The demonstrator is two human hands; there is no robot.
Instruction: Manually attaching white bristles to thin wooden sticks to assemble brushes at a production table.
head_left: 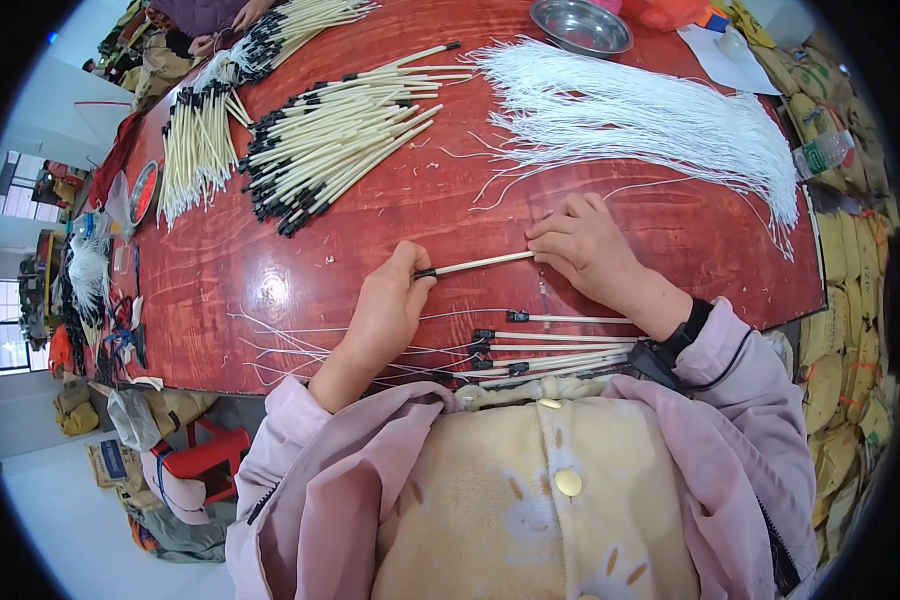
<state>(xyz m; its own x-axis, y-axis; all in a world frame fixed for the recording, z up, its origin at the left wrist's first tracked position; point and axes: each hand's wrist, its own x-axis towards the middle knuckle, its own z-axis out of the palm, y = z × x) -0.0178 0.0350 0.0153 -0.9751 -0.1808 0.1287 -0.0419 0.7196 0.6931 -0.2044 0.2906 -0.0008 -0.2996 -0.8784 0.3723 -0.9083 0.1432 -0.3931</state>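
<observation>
Between my two hands a thin cream-coloured stick (485, 262) with a black end piece lies level, just above the red table (210, 340). My left hand (385, 300) is closed on its black end, thumb and forefinger pinched together. The other end sits in the closed fingers of my right hand (592, 248); whether a string is in them too is hidden. Nearer my body lie several similar sticks (550, 348) with black ends, and thin white strings (290, 350) trail from them to the left, passing under my left wrist.
A large bundle of white strings (640, 120) spreads across the far right. Piles of sticks (340, 140) with black ends lie far left. A metal bowl (582, 25) stands at the back. Another person's hand (250, 14) shows at the top left; a red stool (205, 455) stands below the table.
</observation>
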